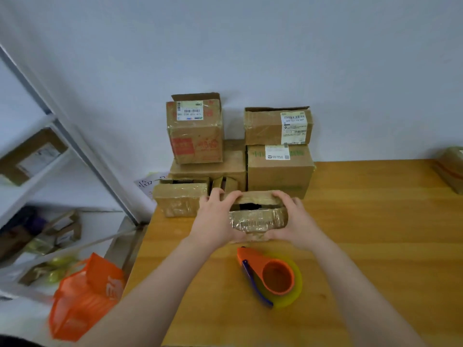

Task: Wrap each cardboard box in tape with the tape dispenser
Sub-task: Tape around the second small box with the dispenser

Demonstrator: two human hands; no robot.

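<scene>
A small cardboard box (258, 220), shiny with tape and with its top flaps gaping, sits on the wooden table (375, 234) in front of me. My left hand (215, 219) grips its left side, fingers curled over the top flap. My right hand (295, 219) grips the right side the same way. The orange tape dispenser (271, 274) with a yellowish tape roll lies on the table just in front of the box, untouched.
A stack of cardboard boxes (278, 166) stands against the white wall behind, with a taped flat box (180, 200) at the left. Another box (451, 169) sits at the table's right edge. A white shelf (37, 171) and an orange bag (85, 296) are on the left.
</scene>
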